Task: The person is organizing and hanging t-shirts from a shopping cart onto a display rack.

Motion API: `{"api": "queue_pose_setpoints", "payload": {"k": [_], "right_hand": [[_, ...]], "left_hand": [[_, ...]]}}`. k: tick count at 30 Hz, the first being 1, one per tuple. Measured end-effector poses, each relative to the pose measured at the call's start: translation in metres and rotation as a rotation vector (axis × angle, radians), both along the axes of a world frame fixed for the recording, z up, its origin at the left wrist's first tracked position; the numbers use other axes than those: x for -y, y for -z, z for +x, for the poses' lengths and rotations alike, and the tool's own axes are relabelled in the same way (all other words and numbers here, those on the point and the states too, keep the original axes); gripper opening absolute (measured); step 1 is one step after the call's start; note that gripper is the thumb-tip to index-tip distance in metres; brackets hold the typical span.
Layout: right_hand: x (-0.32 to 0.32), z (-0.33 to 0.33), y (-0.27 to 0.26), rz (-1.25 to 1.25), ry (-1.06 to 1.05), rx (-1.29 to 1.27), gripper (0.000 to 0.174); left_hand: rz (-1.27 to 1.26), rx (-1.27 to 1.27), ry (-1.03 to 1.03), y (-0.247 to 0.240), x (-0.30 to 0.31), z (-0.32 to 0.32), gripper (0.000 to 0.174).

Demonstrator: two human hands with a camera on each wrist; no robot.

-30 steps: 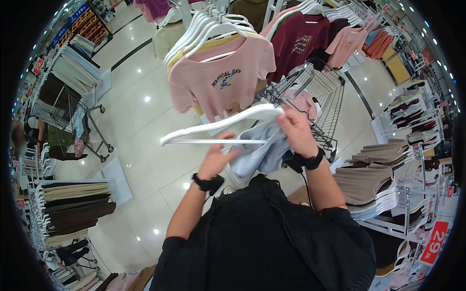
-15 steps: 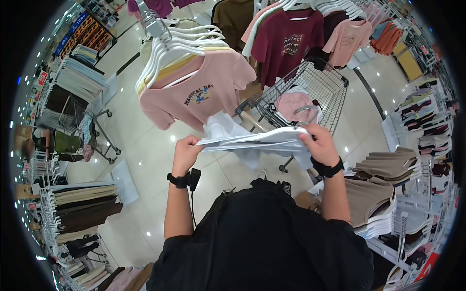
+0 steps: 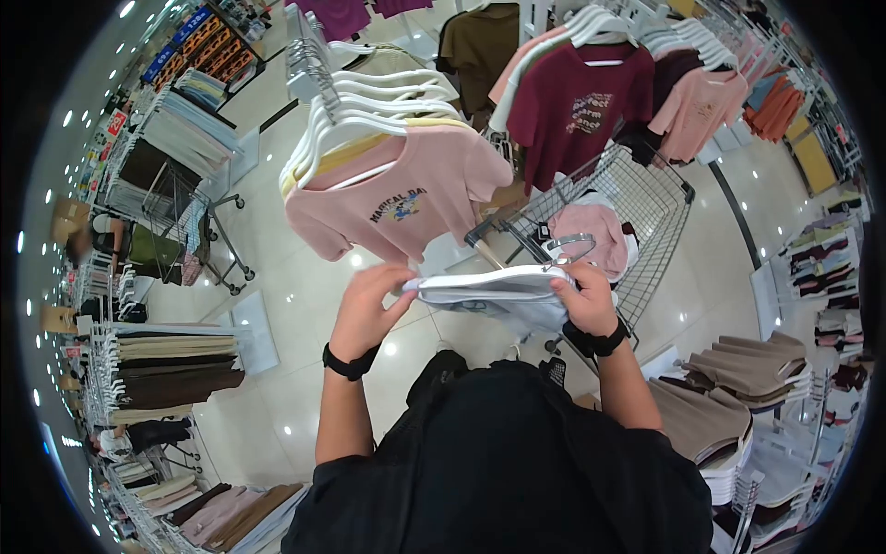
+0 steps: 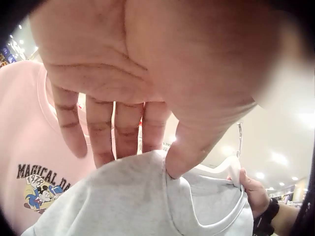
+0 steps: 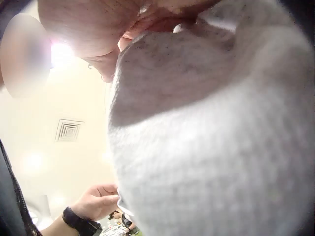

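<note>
Left hand: my left hand (image 3: 367, 309) pinches the pale grey shirt (image 3: 503, 314) at one shoulder; the thumb presses close to the neckline, against long, nearly straight fingers.
Right hand: my right hand (image 3: 591, 300) is closed round the white hanger (image 3: 494, 277) and the cloth at the other shoulder, thumb on the near side.
Shirt: between my two hands, in front of my body, its lower part hanging below the hanger.
Hook: the metal hook (image 3: 572, 237) stands up just beside my right hand.
Wrists: a black band on each.
Ahead: a pink shirt (image 3: 397, 189) with printed lettering hangs on a rack, near my left hand.
Cart: the wire cart (image 3: 664, 208) is beyond my right hand, with pink clothing (image 3: 591, 235) in it.
</note>
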State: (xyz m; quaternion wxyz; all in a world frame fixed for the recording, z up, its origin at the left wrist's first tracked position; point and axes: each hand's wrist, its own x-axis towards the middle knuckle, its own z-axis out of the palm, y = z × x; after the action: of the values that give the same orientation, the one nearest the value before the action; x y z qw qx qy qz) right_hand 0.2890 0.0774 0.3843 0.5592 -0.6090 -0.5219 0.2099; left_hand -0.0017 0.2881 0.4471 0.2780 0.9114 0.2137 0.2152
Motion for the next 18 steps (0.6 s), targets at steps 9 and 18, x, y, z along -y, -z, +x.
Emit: {"api": "queue_pose_setpoints", "payload": {"k": [9, 18], "right_hand": [[-0.074, -0.010, -0.007, -0.050, -0.042, -0.170, 0.026], [-0.203, -0.064, -0.093, -0.004, -0.234, 0.173, 0.024]], "left_hand": [[-0.363, 0.006, -0.139, 0.007, -0.051, -0.052, 0.020], [-0.138, 0.075, -0.075, -0.016, -0.129, -0.054, 0.014]]}}
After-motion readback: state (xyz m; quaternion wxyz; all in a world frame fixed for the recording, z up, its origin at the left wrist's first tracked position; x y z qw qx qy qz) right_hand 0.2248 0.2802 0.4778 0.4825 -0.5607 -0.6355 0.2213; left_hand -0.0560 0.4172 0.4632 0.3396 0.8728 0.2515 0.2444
